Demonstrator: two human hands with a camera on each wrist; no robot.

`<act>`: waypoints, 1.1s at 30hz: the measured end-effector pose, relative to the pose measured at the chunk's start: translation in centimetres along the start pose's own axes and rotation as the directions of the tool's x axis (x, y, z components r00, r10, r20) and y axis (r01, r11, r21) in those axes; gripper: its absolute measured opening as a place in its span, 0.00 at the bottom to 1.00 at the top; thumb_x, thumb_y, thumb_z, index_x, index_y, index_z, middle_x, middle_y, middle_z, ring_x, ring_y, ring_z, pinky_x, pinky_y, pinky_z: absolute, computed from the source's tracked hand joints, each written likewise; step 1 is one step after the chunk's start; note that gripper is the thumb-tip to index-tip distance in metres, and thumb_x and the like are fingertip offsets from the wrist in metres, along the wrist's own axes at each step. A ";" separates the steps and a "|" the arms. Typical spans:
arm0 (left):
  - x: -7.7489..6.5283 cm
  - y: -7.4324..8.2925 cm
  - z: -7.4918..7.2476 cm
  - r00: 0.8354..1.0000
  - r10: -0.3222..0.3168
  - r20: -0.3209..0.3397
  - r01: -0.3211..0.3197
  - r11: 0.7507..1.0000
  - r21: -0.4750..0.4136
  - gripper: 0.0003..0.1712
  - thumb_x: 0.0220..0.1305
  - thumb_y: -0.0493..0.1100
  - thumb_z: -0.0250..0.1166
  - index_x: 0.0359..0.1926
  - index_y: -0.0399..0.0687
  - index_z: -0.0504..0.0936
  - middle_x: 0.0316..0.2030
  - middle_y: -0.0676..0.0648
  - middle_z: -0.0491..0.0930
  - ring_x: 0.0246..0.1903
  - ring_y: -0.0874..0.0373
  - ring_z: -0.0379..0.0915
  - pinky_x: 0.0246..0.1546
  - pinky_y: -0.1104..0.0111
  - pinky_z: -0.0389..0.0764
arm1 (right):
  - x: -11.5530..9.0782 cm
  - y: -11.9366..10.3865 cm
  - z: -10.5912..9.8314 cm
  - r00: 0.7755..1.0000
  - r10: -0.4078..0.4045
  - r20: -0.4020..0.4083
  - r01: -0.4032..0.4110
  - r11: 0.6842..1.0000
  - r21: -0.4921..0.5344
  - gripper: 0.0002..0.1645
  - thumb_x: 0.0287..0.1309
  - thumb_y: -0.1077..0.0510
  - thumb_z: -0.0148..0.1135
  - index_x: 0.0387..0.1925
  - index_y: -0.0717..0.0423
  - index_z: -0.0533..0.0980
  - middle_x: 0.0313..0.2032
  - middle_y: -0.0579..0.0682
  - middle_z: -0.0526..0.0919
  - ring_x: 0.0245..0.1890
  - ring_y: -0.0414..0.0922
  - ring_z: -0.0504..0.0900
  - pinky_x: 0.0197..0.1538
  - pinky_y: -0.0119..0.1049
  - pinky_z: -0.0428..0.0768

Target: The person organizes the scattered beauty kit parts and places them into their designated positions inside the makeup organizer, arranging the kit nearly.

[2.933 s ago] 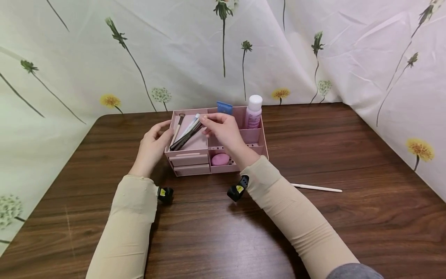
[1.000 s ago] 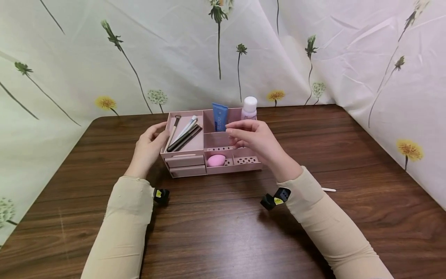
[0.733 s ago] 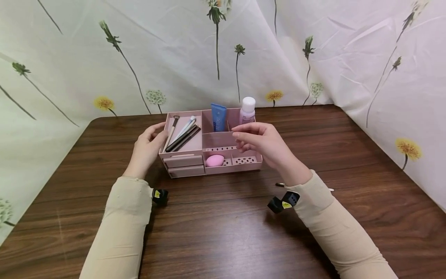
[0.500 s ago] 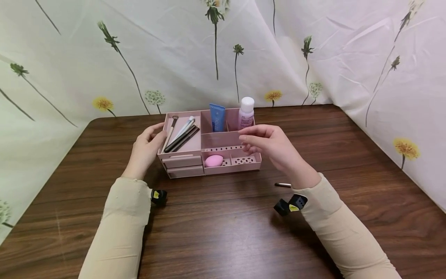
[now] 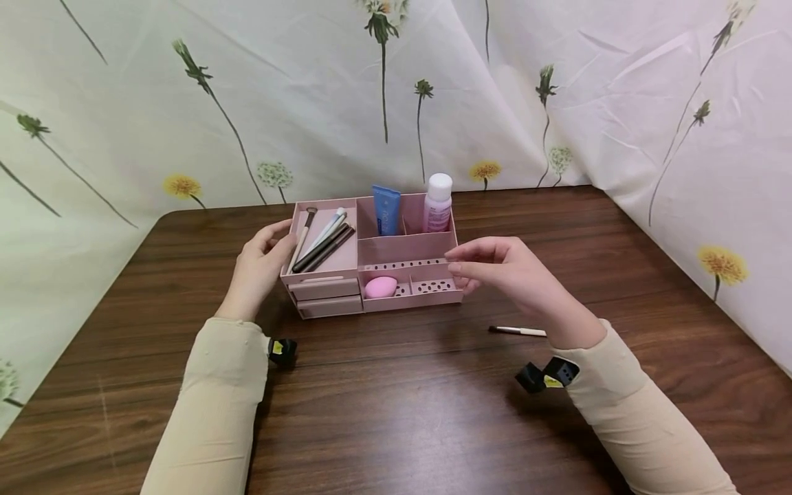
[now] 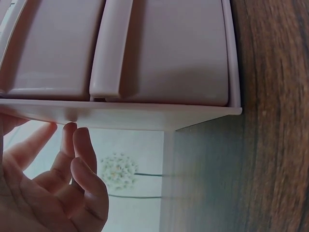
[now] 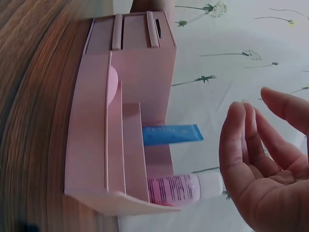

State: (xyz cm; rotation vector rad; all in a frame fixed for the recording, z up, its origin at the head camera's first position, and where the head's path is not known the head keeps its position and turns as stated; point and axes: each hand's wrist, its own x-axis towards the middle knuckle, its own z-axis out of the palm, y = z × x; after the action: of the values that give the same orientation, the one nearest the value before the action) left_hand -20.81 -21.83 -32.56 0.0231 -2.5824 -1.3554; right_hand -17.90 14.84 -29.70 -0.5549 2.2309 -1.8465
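Note:
A pink desktop organizer stands on the table. My left hand rests against its left side; in the left wrist view the fingertips touch the side wall. My right hand hovers by the organizer's right end with loosely bent fingers and nothing between them; the right wrist view shows thumb and fingertips apart. In the organizer's top left tray lie a makeup brush, white-and-blue sticks and dark pens. A blue tube and a lilac bottle stand behind. A pink makeup sponge sits in a front compartment.
A white-handled brush lies on the wooden table at right, partly hidden behind my right wrist. Two shut drawers are under the tray. A flowered cloth hangs behind the table.
My right hand has moved from over the tray's pens to the right and towards me, past the tube and bottle, uncovering the brush's dark end. The left hand stays at the organizer's side.

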 end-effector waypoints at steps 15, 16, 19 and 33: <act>0.0 0.0 0.2 1.000 -0.004 0.023 0.003 1.000 0.021 0.31 0.73 0.58 0.51 0.71 0.51 0.69 0.43 0.43 0.74 0.39 0.56 0.67 0.37 0.66 0.67 | -0.9 1.2 -4.3 0.984 0.136 0.116 -0.099 0.955 -0.281 0.20 0.59 0.59 0.67 0.51 0.66 0.80 0.30 0.43 0.85 0.28 0.41 0.82 0.38 0.40 0.83; 0.0 0.0 0.2 1.000 -0.005 0.021 0.004 1.000 0.022 0.31 0.73 0.58 0.51 0.71 0.52 0.70 0.42 0.43 0.74 0.38 0.57 0.67 0.37 0.66 0.67 | -0.8 1.3 -4.6 0.981 0.139 0.134 -0.097 0.955 -0.282 0.20 0.59 0.60 0.67 0.51 0.66 0.80 0.30 0.43 0.85 0.28 0.40 0.81 0.38 0.39 0.82; 0.0 0.1 0.1 1.000 -0.010 0.022 0.009 1.000 0.026 0.31 0.73 0.58 0.51 0.71 0.52 0.69 0.42 0.44 0.74 0.37 0.58 0.67 0.36 0.67 0.68 | -0.7 1.6 -5.5 0.972 0.152 0.181 -0.098 0.956 -0.276 0.20 0.60 0.61 0.66 0.51 0.69 0.79 0.29 0.44 0.85 0.28 0.40 0.81 0.37 0.38 0.82; 0.2 -0.2 -0.1 0.999 -0.021 0.025 0.020 1.000 0.021 0.31 0.72 0.58 0.52 0.71 0.54 0.69 0.39 0.48 0.74 0.34 0.65 0.68 0.35 0.68 0.69 | -0.6 2.3 -8.4 0.943 0.234 0.237 -0.139 0.923 -0.358 0.22 0.58 0.62 0.68 0.49 0.75 0.77 0.29 0.49 0.83 0.27 0.38 0.79 0.36 0.35 0.81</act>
State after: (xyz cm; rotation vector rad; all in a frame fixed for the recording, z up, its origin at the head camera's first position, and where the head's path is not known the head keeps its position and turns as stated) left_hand -21.03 -22.01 -32.64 0.0363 -2.6242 -1.3439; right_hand -20.88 23.02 -30.33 -0.5854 2.3217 -1.2164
